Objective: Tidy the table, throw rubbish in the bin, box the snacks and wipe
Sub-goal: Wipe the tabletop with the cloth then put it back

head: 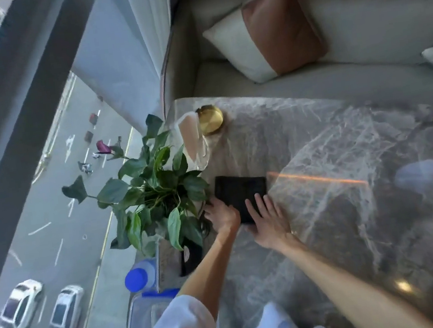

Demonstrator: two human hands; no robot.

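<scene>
One black mat (241,191) lies with one potted plant (152,188) at its 9 o'clock. The right hand (265,220), fingers spread flat, rests on its 5 o'clock corner. The left hand (222,215) touches the 7 o'clock edge, grip unclear.

A leafy green plant (152,188) is set beside the window (45,172), a two-tone cushion (267,38) is propped on the pale sofa (363,34), and white cars (20,310) are seen on the street below.

Grey white-veined marble table (345,147), black mat (238,191), gold dish (211,119) — green plant (152,183), blue-capped bottle (139,277), cream-and-rust cushion (267,36).
</scene>
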